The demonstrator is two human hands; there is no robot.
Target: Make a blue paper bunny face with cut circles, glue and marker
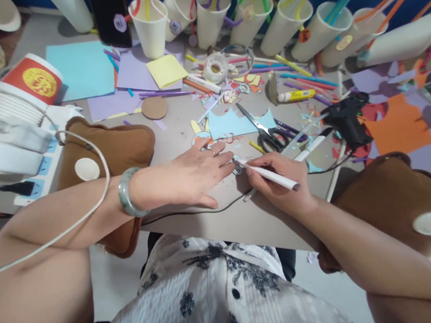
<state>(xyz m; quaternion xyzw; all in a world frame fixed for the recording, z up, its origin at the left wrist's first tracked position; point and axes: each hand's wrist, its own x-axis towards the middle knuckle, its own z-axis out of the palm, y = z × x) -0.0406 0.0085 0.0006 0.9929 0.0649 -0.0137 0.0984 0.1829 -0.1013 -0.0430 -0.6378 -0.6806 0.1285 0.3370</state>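
My left hand (197, 174) lies palm down on the table, fingers spread. Its fingertips reach the edge of a small pale round piece (237, 169) with dark marks on it. In my right hand (283, 183) is a white marker (273, 175), its tip at that small piece and its dark end pointing down to the right. Just beyond my fingers lie a cut sheet of light blue paper (229, 124) and black-handled scissors (264, 131), blades half apart. Part of the round piece is hidden by my fingers and the marker.
White paper cups (152, 31) with coloured stems line the back. A black glue gun (347, 120) lies right, near orange paper (397, 125). Brown cushions (113, 145) sit at both sides. A white cable (107, 174) crosses over my left arm from a power strip (47, 181).
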